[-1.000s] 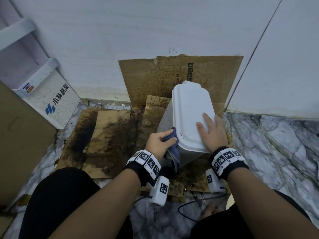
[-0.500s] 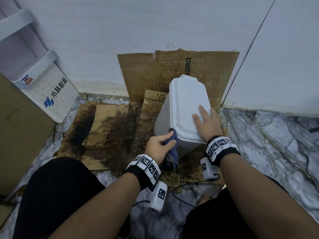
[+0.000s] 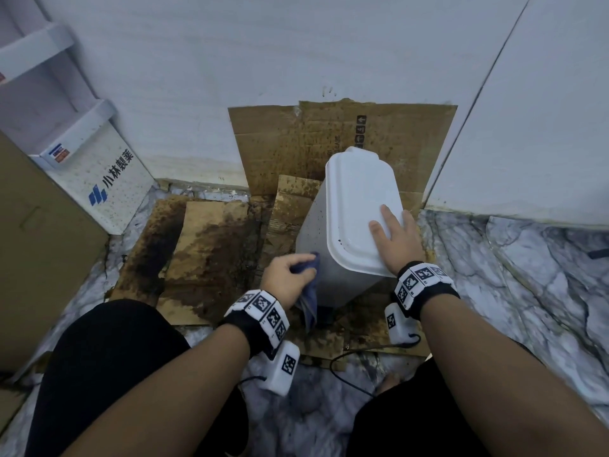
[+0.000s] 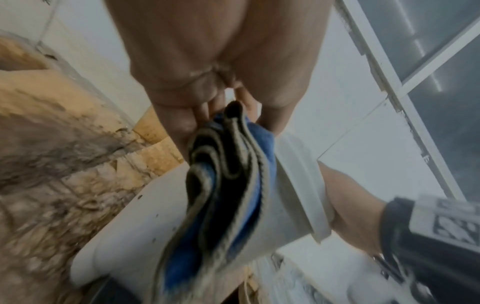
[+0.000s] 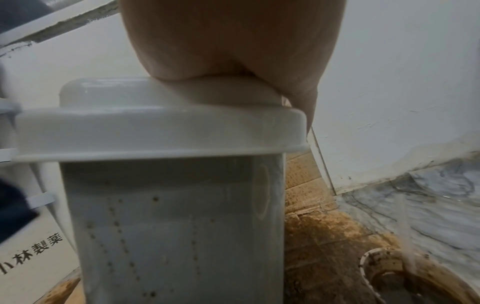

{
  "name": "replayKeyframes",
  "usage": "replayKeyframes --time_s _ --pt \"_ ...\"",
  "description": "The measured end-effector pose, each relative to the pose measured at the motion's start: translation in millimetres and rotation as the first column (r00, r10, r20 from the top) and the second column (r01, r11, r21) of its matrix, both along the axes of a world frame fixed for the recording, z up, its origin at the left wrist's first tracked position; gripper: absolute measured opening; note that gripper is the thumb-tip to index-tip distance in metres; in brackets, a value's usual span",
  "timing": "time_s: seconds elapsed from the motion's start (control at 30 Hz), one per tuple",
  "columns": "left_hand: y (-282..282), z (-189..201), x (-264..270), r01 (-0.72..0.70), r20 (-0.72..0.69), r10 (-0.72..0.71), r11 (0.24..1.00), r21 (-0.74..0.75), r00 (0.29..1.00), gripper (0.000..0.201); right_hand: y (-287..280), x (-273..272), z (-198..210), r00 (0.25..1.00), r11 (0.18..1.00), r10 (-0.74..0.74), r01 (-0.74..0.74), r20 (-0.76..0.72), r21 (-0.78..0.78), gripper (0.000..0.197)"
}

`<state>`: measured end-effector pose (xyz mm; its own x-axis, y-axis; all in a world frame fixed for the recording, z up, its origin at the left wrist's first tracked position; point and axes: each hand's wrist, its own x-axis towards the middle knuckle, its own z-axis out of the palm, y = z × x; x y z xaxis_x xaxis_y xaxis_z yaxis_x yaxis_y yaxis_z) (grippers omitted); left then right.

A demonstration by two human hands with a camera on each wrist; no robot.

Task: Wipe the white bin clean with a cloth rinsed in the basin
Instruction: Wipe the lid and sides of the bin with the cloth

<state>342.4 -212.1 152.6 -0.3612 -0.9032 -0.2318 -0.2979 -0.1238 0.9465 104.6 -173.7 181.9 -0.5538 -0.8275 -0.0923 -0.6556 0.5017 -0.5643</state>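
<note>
The white bin (image 3: 354, 192) with its lid on stands on stained cardboard near the wall, brown specks dotting its sides (image 5: 161, 236). My left hand (image 3: 288, 275) grips a bunched blue cloth (image 3: 309, 291) against the bin's near left corner, below the lid rim; the cloth (image 4: 228, 185) hangs down from my curled fingers. My right hand (image 3: 395, 239) lies flat on the near right part of the lid, fingers straight, palm (image 5: 233, 41) pressing on top. No basin shows in the head view.
Wet, dirt-stained cardboard (image 3: 204, 252) covers the floor around the bin and leans on the wall (image 3: 329, 143). A white box with blue print (image 3: 108, 179) and a brown carton (image 3: 43, 242) stand at left. A dirty round vessel (image 5: 405, 275) sits right of the bin. Marble floor (image 3: 510, 275).
My left hand with the cloth slid down from the lid's near left edge to the bin's side below the rim. My right hand stayed on the lid.
</note>
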Motion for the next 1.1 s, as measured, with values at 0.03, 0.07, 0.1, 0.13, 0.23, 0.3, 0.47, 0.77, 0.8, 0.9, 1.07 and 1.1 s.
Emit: replayKeyframes --time_s 0.03,0.07,0.1,0.13,0.23,0.3,0.47,0.77,0.8,0.9,1.07,1.1 --pt "-7 9 -1 -0.026 -0.015 0.025 0.999 -0.04 1.0 0.032 0 1 0 1.0 1.0 0.002 -0.002 -0.005 0.003 0.058" --pt "-13 20 -3 -0.031 -0.027 0.029 0.996 -0.086 0.999 0.033 0 2 0 1.0 1.0 0.005 -0.005 -0.007 0.005 0.058" --pt "-19 31 -6 -0.027 -0.02 0.024 0.991 -0.134 0.999 0.034 0 3 1 1.0 1.0 0.007 -0.007 -0.006 0.007 0.059" --pt "-25 41 -11 -0.016 0.003 0.017 0.983 -0.181 1.0 0.035 -1 4 0 1.0 1.0 0.007 -0.007 -0.003 0.01 0.059" --pt "-49 67 -27 0.098 0.172 -0.048 0.95 -0.296 0.984 0.035 -1 5 0 1.0 1.0 0.002 -0.002 -0.01 0.016 0.059" --pt "-62 78 -40 0.212 0.294 -0.123 0.932 -0.293 0.948 0.034 -2 5 -1 1.0 1.0 -0.002 0.002 -0.028 0.02 0.059" --pt "-76 86 -62 0.323 0.423 -0.211 0.922 -0.212 0.881 0.035 -6 6 -3 1.0 1.0 -0.007 0.008 -0.028 0.021 0.06" --pt "-56 66 -51 0.158 0.331 -0.09 0.97 -0.185 0.939 0.045 -7 12 -3 0.999 1.0 0.002 -0.002 -0.038 0.014 0.06" --pt "-51 66 -50 0.138 0.324 -0.071 0.972 -0.189 0.943 0.044 -7 13 -3 0.999 1.0 0.002 -0.001 -0.039 0.015 0.06" --pt "-38 64 -46 0.085 0.299 -0.024 0.977 -0.195 0.954 0.041 -7 16 -1 0.999 1.0 -0.002 0.003 -0.043 0.022 0.059" --pt "-21 61 -40 0.064 0.271 -0.011 0.98 -0.187 0.963 0.041 -7 21 1 0.998 1.0 0.0 0.001 -0.056 0.026 0.059" --pt "-18 59 -38 0.053 0.252 -0.008 0.984 -0.17 0.968 0.041 -7 21 1 0.998 1.0 0.002 0.0 -0.059 0.028 0.059"
